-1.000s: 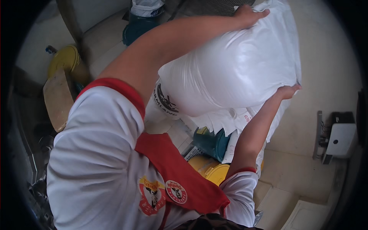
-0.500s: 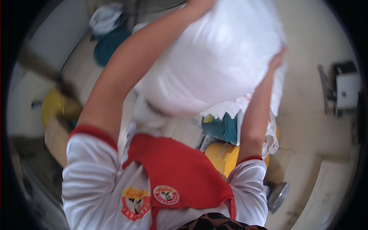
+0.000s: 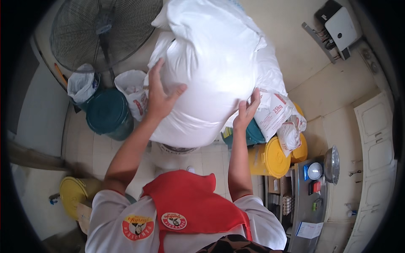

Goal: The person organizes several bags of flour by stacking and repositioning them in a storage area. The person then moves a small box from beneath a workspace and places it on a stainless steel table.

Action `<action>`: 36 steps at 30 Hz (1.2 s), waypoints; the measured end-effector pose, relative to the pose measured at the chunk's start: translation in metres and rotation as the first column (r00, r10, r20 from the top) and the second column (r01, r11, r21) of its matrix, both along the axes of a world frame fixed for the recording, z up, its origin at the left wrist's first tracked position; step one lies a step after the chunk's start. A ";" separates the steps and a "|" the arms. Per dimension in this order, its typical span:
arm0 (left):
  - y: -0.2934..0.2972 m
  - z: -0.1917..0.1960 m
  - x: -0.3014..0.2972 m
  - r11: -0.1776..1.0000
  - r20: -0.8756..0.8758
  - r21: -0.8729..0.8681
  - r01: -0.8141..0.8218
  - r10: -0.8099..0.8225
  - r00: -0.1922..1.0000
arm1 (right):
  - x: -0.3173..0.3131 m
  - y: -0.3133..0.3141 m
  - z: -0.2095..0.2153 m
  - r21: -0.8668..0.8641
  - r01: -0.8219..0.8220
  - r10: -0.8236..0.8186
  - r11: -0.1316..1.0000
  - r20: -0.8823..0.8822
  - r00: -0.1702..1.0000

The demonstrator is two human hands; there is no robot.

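Against the pale wall (image 3: 291,38), the creased white sack (image 3: 211,76) bulges, seemingly plastic.

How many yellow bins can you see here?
3 clearly: one bin at lower left, a second bin at right, and a third bin beside that, partly covered by a plastic bag. A yellow patch partly hidden by bags may be another.

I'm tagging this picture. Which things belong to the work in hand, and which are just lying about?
In hand: large white sack; left hand, on its left side; right hand, at its right.

Lying about: pedestal fan; green lidded bin; yellow lidded bin; metal bowl.
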State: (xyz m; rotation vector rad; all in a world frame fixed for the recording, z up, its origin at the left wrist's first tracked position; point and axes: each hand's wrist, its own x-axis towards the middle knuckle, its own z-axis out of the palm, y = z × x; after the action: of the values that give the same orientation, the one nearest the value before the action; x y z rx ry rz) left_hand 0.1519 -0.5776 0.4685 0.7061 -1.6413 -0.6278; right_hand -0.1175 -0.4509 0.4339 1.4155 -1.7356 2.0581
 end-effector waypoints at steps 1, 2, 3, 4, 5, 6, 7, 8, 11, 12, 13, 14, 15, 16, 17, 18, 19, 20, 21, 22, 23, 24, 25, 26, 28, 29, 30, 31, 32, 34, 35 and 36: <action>0.006 -0.018 0.001 1.000 0.014 0.016 -0.009 0.009 1.000 | 0.010 -0.004 0.013 0.023 0.020 -0.019 1.000 -0.043 0.999; 0.010 -0.036 0.003 0.999 0.022 0.028 -0.021 0.020 1.000 | 0.013 -0.008 0.020 0.051 0.077 -0.070 0.996 -0.119 0.990; 0.014 -0.055 0.009 0.998 0.057 0.061 -0.011 0.008 0.998 | 0.013 -0.013 0.025 0.074 0.132 -0.116 0.988 -0.195 0.974; 0.019 -0.074 0.014 0.995 0.088 0.095 -0.003 -0.006 0.996 | 0.013 -0.019 0.030 0.091 0.188 -0.157 0.978 -0.275 0.949; 0.024 -0.099 0.019 0.989 0.125 0.146 0.006 -0.024 0.992 | 0.012 -0.021 0.027 0.082 0.203 -0.173 0.976 -0.278 0.945; 0.023 -0.122 0.026 0.986 0.194 0.166 -0.017 -0.016 0.981 | 0.010 -0.025 0.025 0.071 0.217 -0.189 0.974 -0.281 0.941; 0.026 -0.154 0.039 0.978 0.269 0.204 -0.036 -0.021 0.963 | 0.008 -0.022 0.016 0.082 0.235 -0.204 0.968 -0.280 0.938; 0.030 -0.179 0.056 0.969 0.324 0.237 -0.062 -0.018 0.946 | 0.014 -0.027 0.016 0.078 0.227 -0.197 0.971 -0.278 0.940; 0.048 -0.251 0.090 0.888 0.371 0.405 -0.219 0.060 0.927 | 0.022 -0.037 0.015 0.064 0.221 -0.198 0.973 -0.252 0.947; 0.051 -0.271 0.096 0.857 0.373 0.454 -0.244 0.066 0.925 | 0.023 -0.036 0.015 0.062 0.226 -0.204 0.972 -0.250 0.946; 0.053 -0.278 0.095 0.861 0.386 0.427 -0.278 0.104 0.916 | 0.025 -0.033 0.015 0.060 0.242 -0.219 0.969 -0.252 0.943; 0.051 -0.289 0.095 0.833 0.327 0.457 -0.311 0.168 0.930 | 0.032 -0.032 0.016 0.060 0.301 -0.264 0.952 -0.342 0.902; 0.049 -0.303 0.092 0.803 0.268 0.488 -0.342 0.235 0.934 | 0.039 -0.029 0.019 0.053 0.358 -0.302 0.932 -0.430 0.851; 0.043 -0.313 0.085 0.775 0.204 0.518 -0.362 0.300 0.932 | 0.044 -0.028 0.026 0.032 0.416 -0.340 0.909 -0.519 0.784; 0.036 -0.317 0.083 0.746 0.142 0.571 -0.342 0.320 0.937 | 0.062 -0.031 0.034 -0.017 0.344 -0.291 0.939 -0.573 0.766; 0.030 -0.321 0.079 0.717 0.081 0.621 -0.317 0.344 0.935 | 0.075 -0.038 0.038 0.003 0.300 -0.233 0.954 -0.622 0.748; 0.026 -0.324 0.072 0.691 0.015 0.667 -0.277 0.359 0.933 | 0.084 -0.042 0.041 0.022 0.268 -0.185 0.963 -0.670 0.719; 0.021 -0.320 0.063 0.631 -0.006 0.719 -0.291 0.425 0.905 | 0.091 -0.049 0.043 0.041 0.234 -0.135 0.971 -0.714 0.687; 0.017 -0.315 0.055 0.567 -0.020 0.767 -0.300 0.489 0.872 | 0.097 -0.055 0.044 0.005 0.265 -0.169 0.964 -0.757 0.631; 0.008 -0.315 0.049 0.502 -0.034 0.809 -0.306 0.559 0.829 | 0.101 -0.061 0.042 -0.021 0.273 -0.197 0.962 -0.746 0.636; 0.002 -0.325 0.045 0.488 -0.013 0.809 -0.329 0.574 0.819 | 0.105 -0.063 0.039 -0.047 0.283 -0.225 0.958 -0.734 0.641; -0.003 -0.337 0.041 0.473 0.009 0.808 -0.352 0.588 0.809 | 0.108 -0.067 0.036 -0.071 0.294 -0.253 0.953 -0.720 0.646; -0.014 -0.346 0.033 0.469 0.020 0.805 -0.364 0.592 0.806 | 0.104 -0.072 0.032 -0.118 0.300 -0.288 0.947 -0.724 0.627; -0.014 -0.350 0.031 0.479 0.006 0.811 -0.335 0.566 0.824 | 0.104 -0.073 0.029 -0.135 0.299 -0.299 0.945 -0.730 0.615; -0.017 -0.352 0.025 0.515 -0.027 0.814 -0.268 0.495 0.868 | 0.103 -0.080 0.026 -0.185 0.315 -0.344 0.931 -0.733 0.587; -0.019 -0.359 0.026 0.526 0.025 0.788 -0.320 0.492 0.870 | 0.105 -0.083 0.027 -0.207 0.298 -0.352 0.932 -0.712 0.608; -0.018 -0.365 0.025 0.539 0.077 0.758 -0.367 0.485 0.871 | 0.105 -0.081 0.026 -0.187 0.313 -0.348 0.931 -0.711 0.611; -0.021 -0.377 0.023 0.557 0.122 0.719 -0.415 0.487 0.865 | 0.105 -0.084 0.024 -0.177 0.320 -0.346 0.931 -0.708 0.616; -0.025 -0.392 0.024 0.558 0.042 0.731 -0.392 0.536 0.843 | 0.105 -0.087 0.023 -0.177 0.332 -0.354 0.927 -0.706 0.614; -0.031 -0.410 0.029 0.590 -0.145 0.751 -0.295 0.584 0.799 | 0.106 -0.095 0.022 -0.150 0.358 -0.354 0.922 -0.704 0.616; -0.031 -0.397 0.021 0.519 -0.157 0.830 -0.204 0.569 0.808 | 0.100 -0.091 0.023 -0.156 0.361 -0.362 0.919 -0.693 0.624; -0.029 -0.385 0.019 0.425 -0.147 0.896 -0.129 0.559 0.816 | 0.096 -0.087 0.022 -0.153 0.357 -0.360 0.922 -0.678 0.641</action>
State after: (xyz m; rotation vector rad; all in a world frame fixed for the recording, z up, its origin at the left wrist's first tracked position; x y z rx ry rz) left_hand 0.1712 -0.6062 0.0834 1.4861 -0.5947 -1.2107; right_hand -0.0220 -0.5381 0.4564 1.4240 -1.4917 1.0895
